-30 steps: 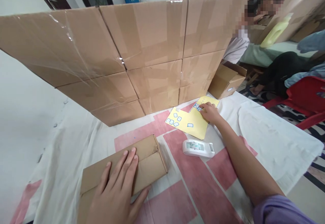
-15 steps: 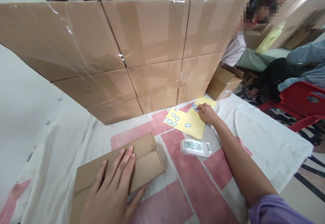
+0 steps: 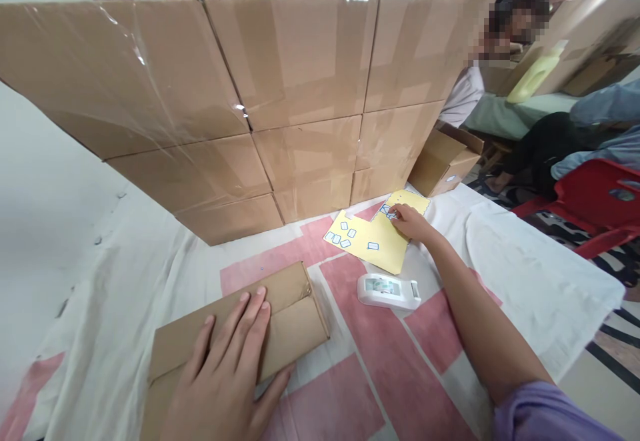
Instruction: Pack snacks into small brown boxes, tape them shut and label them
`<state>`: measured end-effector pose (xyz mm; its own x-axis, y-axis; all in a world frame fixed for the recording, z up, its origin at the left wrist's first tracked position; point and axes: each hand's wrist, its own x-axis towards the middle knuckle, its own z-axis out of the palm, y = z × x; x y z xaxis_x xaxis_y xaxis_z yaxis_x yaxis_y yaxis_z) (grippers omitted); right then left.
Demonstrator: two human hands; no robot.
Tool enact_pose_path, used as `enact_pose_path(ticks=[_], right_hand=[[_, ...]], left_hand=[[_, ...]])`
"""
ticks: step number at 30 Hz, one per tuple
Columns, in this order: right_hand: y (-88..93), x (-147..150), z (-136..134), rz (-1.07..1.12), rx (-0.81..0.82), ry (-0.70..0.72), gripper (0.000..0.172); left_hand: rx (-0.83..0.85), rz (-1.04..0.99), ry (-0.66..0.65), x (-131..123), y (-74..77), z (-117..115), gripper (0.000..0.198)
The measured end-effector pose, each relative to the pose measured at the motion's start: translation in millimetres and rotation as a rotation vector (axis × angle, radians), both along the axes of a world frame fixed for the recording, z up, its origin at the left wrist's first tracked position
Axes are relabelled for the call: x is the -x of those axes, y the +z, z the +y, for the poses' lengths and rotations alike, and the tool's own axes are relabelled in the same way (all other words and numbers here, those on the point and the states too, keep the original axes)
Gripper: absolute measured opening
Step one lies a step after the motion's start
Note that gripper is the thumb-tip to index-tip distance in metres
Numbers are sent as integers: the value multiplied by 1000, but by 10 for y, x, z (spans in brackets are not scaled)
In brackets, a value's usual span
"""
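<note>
My left hand [image 3: 225, 354] lies on a closed brown cardboard box [image 3: 290, 321], fingers stretched along its top and thumb by the near edge. Farther off to the right, my right hand [image 3: 410, 222] reaches down to a yellow sheet [image 3: 387, 254]. Its fingers are bent and drawn together at a cluster of small blue-edged labels [image 3: 385, 209]; whatever lies between the fingertips is hidden. More blue-edged white labels [image 3: 345, 226] are scattered on the sheet's left part. A white tape dispenser [image 3: 389, 292] rests just in front of the sheet.
A wall of taped cardboard boxes [image 3: 305, 67] stands along the back of the cloth-covered table [image 3: 525, 247]. An open carton [image 3: 443, 161] is at its right end. Beyond are a red chair [image 3: 600, 194], a yellow bottle [image 3: 537, 74] and other people seated.
The whole view has shifted slightly. My left hand stays flat on the box, and my right hand remains at the label cluster with hardly any movement.
</note>
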<state>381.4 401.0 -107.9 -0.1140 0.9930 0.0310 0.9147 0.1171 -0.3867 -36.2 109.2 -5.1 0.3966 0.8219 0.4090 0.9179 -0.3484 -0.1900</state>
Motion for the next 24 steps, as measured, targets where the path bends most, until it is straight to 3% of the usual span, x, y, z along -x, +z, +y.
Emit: enact_pose_path(ticks=[6,16,22,24], right_hand=[[45,60,-47,43,-38,-67,38],[96,121,-109,80,-67,-193,22],[115,90,-76,36,-27,-122,40],[107,92,-81,6,-79,-99,36]], left_hand=[[-5,-19,-13,11,-6,1,78],[0,-28,-12,7,-11,11,81],[-3,-25,-4,-3,0,5,81],[-5,-22,-3,-5,-1,0,80]])
